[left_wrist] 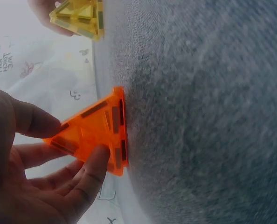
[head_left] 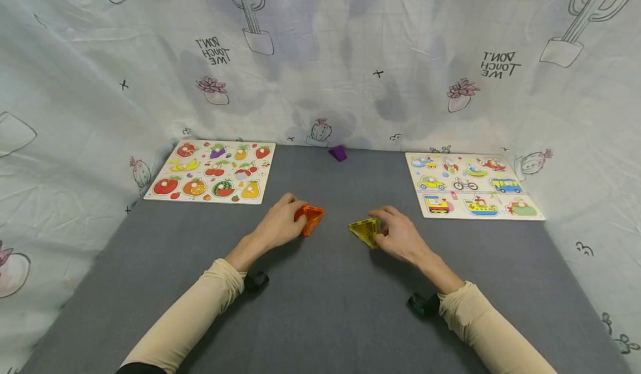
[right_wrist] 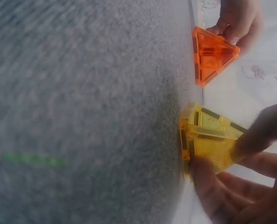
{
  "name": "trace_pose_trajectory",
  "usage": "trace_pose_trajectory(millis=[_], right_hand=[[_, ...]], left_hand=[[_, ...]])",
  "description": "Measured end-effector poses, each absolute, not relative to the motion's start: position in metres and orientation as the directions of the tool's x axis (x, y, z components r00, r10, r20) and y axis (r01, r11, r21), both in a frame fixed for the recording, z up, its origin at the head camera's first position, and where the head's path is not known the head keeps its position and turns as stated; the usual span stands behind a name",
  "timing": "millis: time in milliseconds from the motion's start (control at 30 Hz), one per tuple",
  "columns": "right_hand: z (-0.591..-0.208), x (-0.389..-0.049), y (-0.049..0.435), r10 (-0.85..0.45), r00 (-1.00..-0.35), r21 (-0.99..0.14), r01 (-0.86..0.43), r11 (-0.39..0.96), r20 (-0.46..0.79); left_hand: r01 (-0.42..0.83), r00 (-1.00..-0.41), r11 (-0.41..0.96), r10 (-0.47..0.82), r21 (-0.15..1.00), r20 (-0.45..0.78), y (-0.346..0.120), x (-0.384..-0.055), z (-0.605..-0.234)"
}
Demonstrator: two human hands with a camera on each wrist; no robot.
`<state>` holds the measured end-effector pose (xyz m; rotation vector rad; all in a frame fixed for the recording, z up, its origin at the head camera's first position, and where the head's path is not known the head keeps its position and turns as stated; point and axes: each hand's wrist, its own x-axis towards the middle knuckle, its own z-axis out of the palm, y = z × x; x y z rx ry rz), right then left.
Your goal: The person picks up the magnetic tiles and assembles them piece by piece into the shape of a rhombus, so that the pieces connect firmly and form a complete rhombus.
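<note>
My left hand [head_left: 281, 222] holds an orange see-through pyramid [head_left: 312, 219] built from triangular magnetic tiles. In the left wrist view its thumb and fingers pinch the orange pyramid [left_wrist: 89, 133] near the tip and on a face, with the base at the grey surface. Across a short gap, my right hand [head_left: 400, 237] grips a yellow see-through pyramid [head_left: 365, 232] of the same kind. The right wrist view shows fingers on the faces of the yellow pyramid [right_wrist: 211, 140], its base close to the cloth. The two pyramids stand apart from each other.
A purple piece [head_left: 339, 153] lies at the back by the printed curtain [head_left: 350, 40]. A fruit puzzle board [head_left: 210, 172] lies back left, a vehicle puzzle board [head_left: 473, 186] back right. All rest on a grey table [head_left: 320, 307].
</note>
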<state>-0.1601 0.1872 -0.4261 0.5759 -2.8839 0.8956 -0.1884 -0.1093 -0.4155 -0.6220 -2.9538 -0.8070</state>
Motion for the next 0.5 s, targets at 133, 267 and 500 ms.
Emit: trace_pose_trajectory(millis=[133, 267, 500], right_hand=[[-0.4268, -0.1602, 0.1878, -0.358, -0.920, -0.511, -0.387, 0.768, 0.159], [-0.4280, -0.1600, 0.1874, -0.370, -0.914, -0.500, -0.401, 0.768, 0.166], [-0.4274, -0.1595, 0.1877, -0.364, -0.913, -0.503, -0.406, 0.763, 0.185]], left_hand=[[0.414, -0.906, 0.774, 0.400, 0.478, 0.137, -0.1096, -0.1892, -0.4162], [0.447, -0.891, 0.763, 0.427, 0.468, 0.156, -0.1103, -0.1903, -0.4183], [0.471, -0.875, 0.741, 0.463, 0.479, 0.144, -0.1100, -0.1902, -0.4185]])
